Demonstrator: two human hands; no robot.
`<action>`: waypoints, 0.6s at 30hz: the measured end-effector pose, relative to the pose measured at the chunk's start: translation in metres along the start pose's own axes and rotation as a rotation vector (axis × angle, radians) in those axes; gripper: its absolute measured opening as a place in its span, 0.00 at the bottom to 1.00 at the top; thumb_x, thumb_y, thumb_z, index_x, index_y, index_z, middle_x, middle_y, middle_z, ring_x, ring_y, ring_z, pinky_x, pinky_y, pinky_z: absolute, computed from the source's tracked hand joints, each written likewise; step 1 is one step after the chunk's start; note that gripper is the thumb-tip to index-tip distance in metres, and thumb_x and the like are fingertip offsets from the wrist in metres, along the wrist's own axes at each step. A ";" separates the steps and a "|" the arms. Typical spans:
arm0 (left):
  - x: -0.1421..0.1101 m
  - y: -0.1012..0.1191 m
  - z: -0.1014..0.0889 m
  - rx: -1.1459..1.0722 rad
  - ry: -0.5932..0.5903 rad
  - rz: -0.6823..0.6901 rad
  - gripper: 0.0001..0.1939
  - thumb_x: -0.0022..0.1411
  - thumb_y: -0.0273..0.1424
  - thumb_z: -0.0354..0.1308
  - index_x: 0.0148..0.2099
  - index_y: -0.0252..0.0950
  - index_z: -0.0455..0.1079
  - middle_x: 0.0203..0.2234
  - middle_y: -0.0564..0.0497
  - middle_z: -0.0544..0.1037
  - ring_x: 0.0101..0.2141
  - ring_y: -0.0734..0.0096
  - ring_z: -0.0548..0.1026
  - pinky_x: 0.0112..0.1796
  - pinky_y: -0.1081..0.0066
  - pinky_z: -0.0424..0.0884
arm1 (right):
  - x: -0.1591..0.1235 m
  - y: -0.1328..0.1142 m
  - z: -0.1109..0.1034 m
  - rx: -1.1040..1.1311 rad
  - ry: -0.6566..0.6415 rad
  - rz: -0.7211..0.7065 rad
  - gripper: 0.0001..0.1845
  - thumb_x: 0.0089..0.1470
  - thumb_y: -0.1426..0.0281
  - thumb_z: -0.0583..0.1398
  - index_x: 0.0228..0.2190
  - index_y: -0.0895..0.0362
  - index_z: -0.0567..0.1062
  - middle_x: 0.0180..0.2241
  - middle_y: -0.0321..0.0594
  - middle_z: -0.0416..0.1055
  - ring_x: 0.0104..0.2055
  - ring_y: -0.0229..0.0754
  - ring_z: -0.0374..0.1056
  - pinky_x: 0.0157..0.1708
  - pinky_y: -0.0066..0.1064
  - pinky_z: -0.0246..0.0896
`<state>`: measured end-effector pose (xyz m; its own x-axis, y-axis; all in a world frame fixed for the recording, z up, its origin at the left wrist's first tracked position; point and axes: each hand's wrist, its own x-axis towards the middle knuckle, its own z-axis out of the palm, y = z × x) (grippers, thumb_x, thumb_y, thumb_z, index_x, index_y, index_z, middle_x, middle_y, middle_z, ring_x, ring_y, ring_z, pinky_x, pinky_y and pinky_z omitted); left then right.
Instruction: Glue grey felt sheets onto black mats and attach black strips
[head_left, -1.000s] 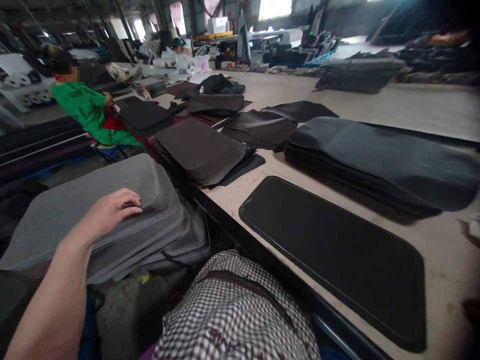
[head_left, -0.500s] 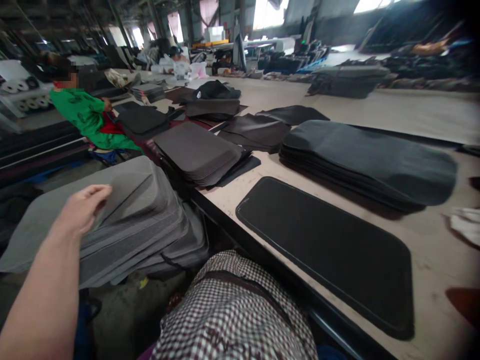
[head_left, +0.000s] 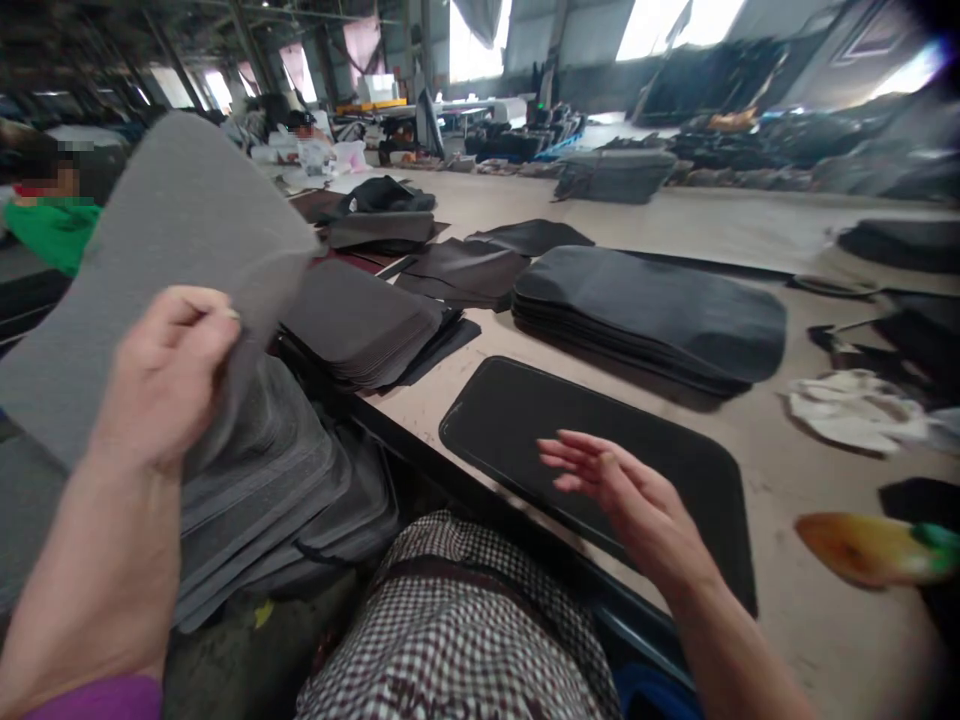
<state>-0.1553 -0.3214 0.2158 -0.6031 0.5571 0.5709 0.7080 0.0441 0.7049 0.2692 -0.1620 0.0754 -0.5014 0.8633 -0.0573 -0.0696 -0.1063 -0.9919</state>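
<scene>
My left hand (head_left: 169,375) pinches the edge of a grey mat (head_left: 202,200), which is lifted and bends upward at the left. Below it is a stack of grey mats (head_left: 277,490) with rounded corners, beside the table. My right hand (head_left: 615,485) hovers over a black mat (head_left: 517,410) with a raised rim, lying flat on the table. Its fingers are stretched out and hold nothing.
A stack of dark sheets (head_left: 645,310) and a brown-grey stack (head_left: 360,325) lie on the table (head_left: 427,395). To the right are a white cloth (head_left: 855,410) and an orange-and-green object (head_left: 862,550). A person in green (head_left: 52,230) sits at the far left.
My left hand has raised a grey mat off the stack. My right hand has come into view above the black mat. The view has turned to the right.
</scene>
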 end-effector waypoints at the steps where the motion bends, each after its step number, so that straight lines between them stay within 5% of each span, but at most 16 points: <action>1: -0.011 0.015 0.024 -0.049 -0.208 0.021 0.11 0.67 0.39 0.58 0.46 0.38 0.69 0.33 0.56 0.75 0.28 0.79 0.69 0.31 0.76 0.69 | 0.010 -0.003 0.014 0.102 -0.085 0.019 0.34 0.59 0.40 0.63 0.54 0.52 0.78 0.58 0.52 0.74 0.59 0.58 0.72 0.56 0.54 0.71; 3: -0.038 0.041 0.067 -0.153 -0.623 0.064 0.09 0.71 0.40 0.54 0.44 0.40 0.68 0.47 0.50 0.81 0.42 0.67 0.78 0.44 0.65 0.76 | 0.027 -0.009 0.036 0.269 -0.202 0.068 0.41 0.56 0.34 0.59 0.55 0.52 0.77 0.62 0.52 0.71 0.62 0.59 0.70 0.57 0.54 0.70; 5: -0.065 0.057 0.104 -0.296 -0.937 0.082 0.10 0.74 0.40 0.50 0.44 0.42 0.67 0.58 0.48 0.78 0.55 0.60 0.77 0.54 0.57 0.73 | 0.039 -0.011 0.048 0.353 -0.233 0.139 0.44 0.54 0.31 0.58 0.53 0.54 0.78 0.59 0.53 0.74 0.58 0.58 0.73 0.54 0.53 0.73; 7: -0.090 0.064 0.132 -0.431 -1.162 0.068 0.09 0.75 0.40 0.48 0.44 0.43 0.66 0.61 0.48 0.77 0.58 0.61 0.75 0.57 0.56 0.71 | 0.045 -0.008 0.053 0.321 -0.186 0.202 0.39 0.52 0.35 0.64 0.46 0.57 0.79 0.50 0.52 0.79 0.47 0.55 0.78 0.46 0.47 0.75; 10: -0.118 0.056 0.157 -0.535 -1.335 0.084 0.07 0.74 0.39 0.52 0.46 0.44 0.69 0.59 0.47 0.77 0.55 0.62 0.77 0.57 0.57 0.71 | 0.044 0.004 0.049 0.146 -0.003 0.207 0.27 0.45 0.52 0.75 0.37 0.58 0.79 0.35 0.44 0.80 0.34 0.47 0.75 0.36 0.37 0.73; 13: -0.139 0.022 0.156 -0.548 -1.166 0.035 0.10 0.73 0.39 0.55 0.52 0.43 0.69 0.57 0.45 0.77 0.57 0.60 0.75 0.59 0.56 0.70 | 0.031 0.013 0.036 -0.003 0.180 0.158 0.24 0.44 0.58 0.76 0.39 0.57 0.79 0.35 0.40 0.80 0.34 0.46 0.74 0.36 0.36 0.71; 16: -0.162 -0.035 0.134 -0.321 -0.612 -0.117 0.08 0.73 0.39 0.52 0.49 0.44 0.68 0.51 0.46 0.78 0.55 0.60 0.75 0.59 0.54 0.70 | 0.013 0.011 0.023 -0.080 0.251 0.159 0.24 0.48 0.57 0.74 0.43 0.55 0.80 0.39 0.42 0.81 0.39 0.49 0.76 0.39 0.38 0.73; 18: -0.179 -0.077 0.114 -0.061 -0.365 -0.184 0.10 0.70 0.42 0.56 0.49 0.45 0.67 0.53 0.45 0.75 0.59 0.56 0.71 0.64 0.50 0.64 | 0.003 0.008 0.019 -0.094 0.252 0.178 0.23 0.48 0.56 0.74 0.43 0.54 0.80 0.40 0.43 0.81 0.39 0.51 0.76 0.38 0.39 0.74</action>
<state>-0.0598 -0.3301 0.0117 -0.5395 0.8028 0.2540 0.5707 0.1268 0.8113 0.2508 -0.1695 0.0690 -0.2686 0.9315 -0.2452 0.0860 -0.2304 -0.9693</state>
